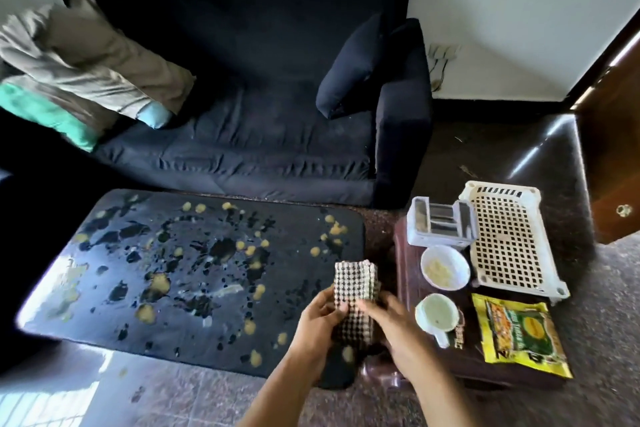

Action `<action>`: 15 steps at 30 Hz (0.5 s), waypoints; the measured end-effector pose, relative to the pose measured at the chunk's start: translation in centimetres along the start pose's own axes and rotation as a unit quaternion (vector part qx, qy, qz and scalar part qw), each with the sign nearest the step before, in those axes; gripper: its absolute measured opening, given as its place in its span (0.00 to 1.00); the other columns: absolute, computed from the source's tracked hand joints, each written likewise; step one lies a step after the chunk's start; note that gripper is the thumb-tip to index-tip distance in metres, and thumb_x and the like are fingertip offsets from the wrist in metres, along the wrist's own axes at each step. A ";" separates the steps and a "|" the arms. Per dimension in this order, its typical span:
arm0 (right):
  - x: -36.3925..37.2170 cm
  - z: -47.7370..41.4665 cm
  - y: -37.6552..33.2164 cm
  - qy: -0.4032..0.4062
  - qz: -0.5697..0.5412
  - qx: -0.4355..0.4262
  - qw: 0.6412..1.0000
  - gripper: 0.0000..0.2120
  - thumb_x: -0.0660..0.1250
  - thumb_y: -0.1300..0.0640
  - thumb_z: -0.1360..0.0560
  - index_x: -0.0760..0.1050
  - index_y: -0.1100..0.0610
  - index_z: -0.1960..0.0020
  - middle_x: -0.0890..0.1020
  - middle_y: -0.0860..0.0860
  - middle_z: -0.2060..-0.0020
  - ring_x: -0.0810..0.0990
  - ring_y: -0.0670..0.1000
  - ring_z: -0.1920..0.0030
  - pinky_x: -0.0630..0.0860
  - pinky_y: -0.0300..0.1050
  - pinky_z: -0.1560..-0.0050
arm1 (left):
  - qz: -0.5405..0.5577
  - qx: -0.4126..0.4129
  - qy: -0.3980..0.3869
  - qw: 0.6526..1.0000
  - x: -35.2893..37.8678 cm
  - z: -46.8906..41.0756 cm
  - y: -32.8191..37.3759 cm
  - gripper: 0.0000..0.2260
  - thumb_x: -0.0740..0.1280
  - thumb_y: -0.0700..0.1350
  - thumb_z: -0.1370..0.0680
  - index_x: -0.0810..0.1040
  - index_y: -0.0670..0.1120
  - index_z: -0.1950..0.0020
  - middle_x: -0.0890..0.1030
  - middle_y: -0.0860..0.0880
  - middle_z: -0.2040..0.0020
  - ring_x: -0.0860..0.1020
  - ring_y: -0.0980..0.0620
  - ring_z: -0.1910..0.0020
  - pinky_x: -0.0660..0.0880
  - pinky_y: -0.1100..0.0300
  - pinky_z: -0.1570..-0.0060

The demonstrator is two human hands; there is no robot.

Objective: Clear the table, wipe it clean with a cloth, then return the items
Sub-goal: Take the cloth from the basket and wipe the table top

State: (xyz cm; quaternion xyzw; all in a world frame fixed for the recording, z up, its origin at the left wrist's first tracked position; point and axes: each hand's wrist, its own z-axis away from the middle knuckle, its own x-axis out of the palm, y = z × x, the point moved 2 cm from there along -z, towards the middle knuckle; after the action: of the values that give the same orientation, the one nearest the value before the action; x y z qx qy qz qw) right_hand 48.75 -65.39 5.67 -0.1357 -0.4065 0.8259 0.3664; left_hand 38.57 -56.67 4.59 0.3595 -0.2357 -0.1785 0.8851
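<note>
The fingers (341, 310) of the left hand (318, 319) curl closed over the near left edge of a checked cloth (355, 291), thumb on top. The right hand (391, 326) grips the cloth's right side the same way, thumb pressed on the weave, fingers wrapped behind. The folded cloth stands up between both hands, its upper half free above them, over the right near corner of the dark desk (194, 274). Both forearms reach in from the lower edge, wrists slightly bent inward. The desk top is spattered with yellow blobs and wet smears. To the right, a low brown stool (408, 284) carries a bowl (445, 267), cup (438, 317), white basket (509, 239) and yellow packet (519, 336).
</note>
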 end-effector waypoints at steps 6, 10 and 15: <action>7.1 -5.3 1.8 0.051 -0.057 0.048 0.996 0.08 0.70 0.58 0.27 0.81 0.58 0.49 0.86 0.54 0.58 0.84 0.55 0.54 0.78 0.53 0.51 | -0.122 -0.020 -0.023 0.992 -7.2 -5.5 2.6 0.17 0.63 0.26 0.25 0.76 0.43 0.41 0.82 0.45 0.52 0.80 0.50 0.54 0.77 0.58 0.52; 7.3 -11.3 1.5 0.123 -0.025 0.004 0.992 0.08 0.69 0.57 0.26 0.79 0.61 0.50 0.85 0.52 0.59 0.82 0.54 0.56 0.76 0.49 0.50 | -0.205 -0.010 -0.062 0.977 -7.5 -11.8 3.3 0.24 0.63 0.24 0.27 0.72 0.42 0.34 0.80 0.46 0.45 0.78 0.49 0.45 0.74 0.52 0.39; 5.0 -19.4 0.0 0.200 0.067 -0.027 0.977 0.19 0.64 0.52 0.22 0.71 0.61 0.35 0.77 0.54 0.40 0.76 0.55 0.40 0.72 0.55 0.37 | -0.439 0.138 -0.025 0.887 -6.4 -18.3 5.4 0.24 0.65 0.37 0.23 0.68 0.51 0.28 0.74 0.51 0.34 0.72 0.51 0.34 0.68 0.58 0.33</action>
State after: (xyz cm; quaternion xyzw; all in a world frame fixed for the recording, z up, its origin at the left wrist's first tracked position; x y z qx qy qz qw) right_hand 55.41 -50.68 -6.28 -0.3349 -0.3374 0.7934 0.3801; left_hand 44.07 -39.78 -4.89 0.5404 -0.0982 -0.5235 0.6513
